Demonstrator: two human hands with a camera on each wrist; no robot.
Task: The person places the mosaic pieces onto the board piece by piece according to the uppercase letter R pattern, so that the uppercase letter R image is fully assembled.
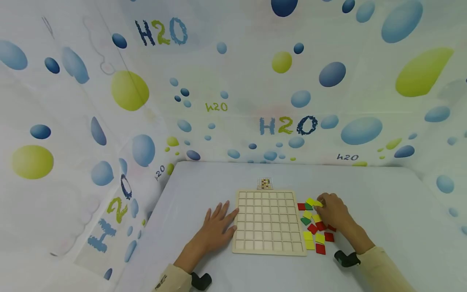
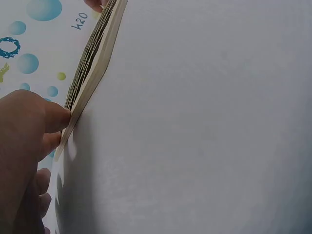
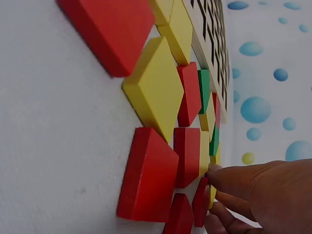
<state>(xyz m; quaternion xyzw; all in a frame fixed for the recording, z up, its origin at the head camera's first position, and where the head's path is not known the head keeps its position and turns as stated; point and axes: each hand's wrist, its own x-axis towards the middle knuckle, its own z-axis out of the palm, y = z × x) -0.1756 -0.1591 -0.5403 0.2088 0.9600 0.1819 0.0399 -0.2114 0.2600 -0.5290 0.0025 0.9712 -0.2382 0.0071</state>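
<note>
A light wooden board (image 1: 268,222) with a grid of square recesses lies flat on the table. My left hand (image 1: 217,230) is spread at its left side; in the left wrist view the thumb (image 2: 57,117) touches the board's edge. Right of the board is a loose cluster of red, yellow and green square tiles. At the far end of the cluster, my right hand (image 1: 333,211) pinches a yellow tile (image 1: 318,203). Its thumb (image 3: 229,179) shows in the right wrist view, where nearer tiles and the fingers partly hide that tile. A red tile (image 3: 148,178) lies closer to that camera.
A small printed card (image 1: 264,183) with a coloured grid pattern lies just beyond the board's far edge. The white table (image 1: 204,182) meets a patterned curtain (image 1: 233,81) at the back and left. Some tiles touch or overlap one another.
</note>
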